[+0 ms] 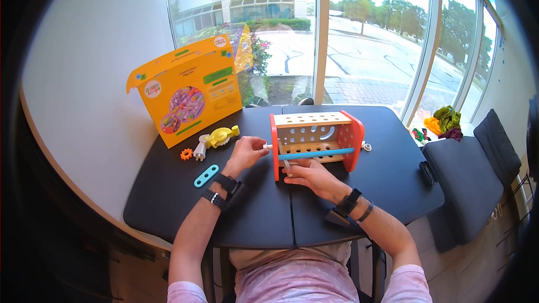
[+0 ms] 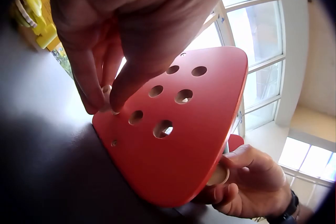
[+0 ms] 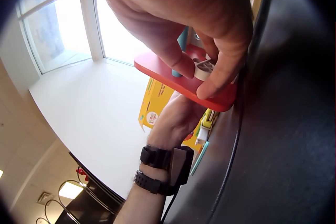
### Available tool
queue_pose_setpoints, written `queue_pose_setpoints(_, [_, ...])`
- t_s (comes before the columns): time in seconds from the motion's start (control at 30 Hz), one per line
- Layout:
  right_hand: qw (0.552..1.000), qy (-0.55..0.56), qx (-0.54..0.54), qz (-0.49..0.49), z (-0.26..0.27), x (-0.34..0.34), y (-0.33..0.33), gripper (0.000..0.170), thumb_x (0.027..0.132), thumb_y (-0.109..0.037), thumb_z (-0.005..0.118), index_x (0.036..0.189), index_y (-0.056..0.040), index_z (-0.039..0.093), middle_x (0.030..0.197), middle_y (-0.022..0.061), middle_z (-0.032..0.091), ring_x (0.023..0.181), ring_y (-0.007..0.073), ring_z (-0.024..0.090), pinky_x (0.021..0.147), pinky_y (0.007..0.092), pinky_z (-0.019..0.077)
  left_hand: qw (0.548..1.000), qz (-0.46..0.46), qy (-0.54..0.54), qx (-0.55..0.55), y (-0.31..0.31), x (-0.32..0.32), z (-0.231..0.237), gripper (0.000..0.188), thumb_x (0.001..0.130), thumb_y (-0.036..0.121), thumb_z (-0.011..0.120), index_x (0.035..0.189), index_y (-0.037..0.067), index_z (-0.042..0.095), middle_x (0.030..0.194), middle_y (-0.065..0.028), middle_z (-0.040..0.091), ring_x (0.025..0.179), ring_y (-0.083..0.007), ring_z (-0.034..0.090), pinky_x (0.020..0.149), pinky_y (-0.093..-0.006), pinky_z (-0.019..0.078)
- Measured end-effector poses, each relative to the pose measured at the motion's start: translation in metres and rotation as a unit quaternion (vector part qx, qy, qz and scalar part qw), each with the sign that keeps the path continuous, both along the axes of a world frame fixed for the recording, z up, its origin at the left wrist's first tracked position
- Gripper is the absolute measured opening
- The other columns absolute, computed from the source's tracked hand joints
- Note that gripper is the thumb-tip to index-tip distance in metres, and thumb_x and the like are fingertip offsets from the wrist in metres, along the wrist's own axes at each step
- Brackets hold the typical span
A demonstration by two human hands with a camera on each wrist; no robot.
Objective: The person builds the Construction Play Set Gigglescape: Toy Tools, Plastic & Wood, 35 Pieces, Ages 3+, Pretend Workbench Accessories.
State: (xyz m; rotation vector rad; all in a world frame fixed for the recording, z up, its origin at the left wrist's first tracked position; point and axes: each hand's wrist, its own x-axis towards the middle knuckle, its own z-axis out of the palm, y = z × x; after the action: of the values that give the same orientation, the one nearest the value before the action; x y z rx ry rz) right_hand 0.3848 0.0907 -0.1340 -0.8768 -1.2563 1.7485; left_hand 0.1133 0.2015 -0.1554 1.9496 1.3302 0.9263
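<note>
A toy box with red end panels (image 1: 352,143) and a perforated wooden top (image 1: 312,118) stands on the table, a blue rod (image 1: 320,155) running across its front. At the left panel's outer side, my left hand (image 1: 247,152) pinches a small white piece (image 1: 268,146). Inside the box, beside that same panel, my right hand (image 1: 314,178) pinches a pale round piece (image 3: 202,70) between thumb and fingers. The left wrist view shows the holed red panel (image 2: 178,108) between both hands, with the left fingertips at its edge.
Left of the box lie an orange gear (image 1: 186,154), a white piece (image 1: 200,149), a yellow toy (image 1: 220,136) and a teal strip (image 1: 206,175). A yellow carton (image 1: 191,92) stands behind them. Just beyond the right panel is a white knob (image 1: 367,147). A chair (image 1: 469,185) is at right.
</note>
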Motion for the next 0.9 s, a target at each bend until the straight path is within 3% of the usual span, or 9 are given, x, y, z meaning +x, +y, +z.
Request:
queue_pose_setpoints(0.1, [1.000, 0.000, 0.001, 0.002, 0.000, 0.000, 0.000, 0.042, 0.109, -0.014, 0.072, 0.147, 0.0016, 0.065, 0.140, 0.0104, 0.070, 0.128, 0.0196, 0.070, 0.108, 0.0368, 0.0632, 1.000, -0.019, -0.017, 0.017, 0.001, 0.004, -0.001, 0.038, 0.096, 0.015, 0.087, 0.127, -0.005, 0.080, 0.116, -0.0198, 0.085, 0.108, -0.0268, 0.083, 0.095, -0.0369, 0.0655])
queue_pose_setpoints(0.4, [1.000, 0.003, 0.005, -0.001, 0.002, 0.000, 0.001, 0.034, 0.109, -0.014, 0.072, 0.139, 0.0016, 0.067, 0.130, 0.0096, 0.070, 0.121, 0.0186, 0.071, 0.106, 0.0358, 0.0642, 0.996, -0.051, -0.070, 0.002, 0.018, 0.002, -0.021, 0.038, 0.098, 0.014, 0.085, 0.131, -0.005, 0.079, 0.121, -0.0214, 0.084, 0.114, -0.0279, 0.082, 0.098, -0.0367, 0.0647])
queue_pose_setpoints(0.67, [1.000, 0.006, 0.005, -0.002, 0.002, -0.004, 0.000, 0.034, 0.109, -0.013, 0.070, 0.140, 0.0012, 0.067, 0.133, 0.0111, 0.071, 0.114, 0.0189, 0.074, 0.101, 0.0342, 0.0661, 0.995, -0.074, -0.065, -0.011, 0.002, 0.003, 0.000, 0.033, 0.103, 0.008, 0.078, 0.134, -0.004, 0.078, 0.122, -0.0174, 0.084, 0.111, -0.0214, 0.080, 0.098, -0.0353, 0.0642])
queue_pose_setpoints(0.9, [1.000, -0.012, 0.000, -0.003, 0.000, -0.005, 0.002, 0.035, 0.110, -0.021, 0.072, 0.137, 0.0001, 0.067, 0.126, 0.0095, 0.071, 0.106, 0.0178, 0.075, 0.099, 0.0332, 0.0646, 0.987, -0.094, -0.119, -0.060, -0.003, 0.004, 0.009, 0.029, 0.107, 0.002, 0.071, 0.133, -0.009, 0.077, 0.121, -0.0152, 0.083, 0.109, -0.0193, 0.079, 0.099, -0.0339, 0.0649])
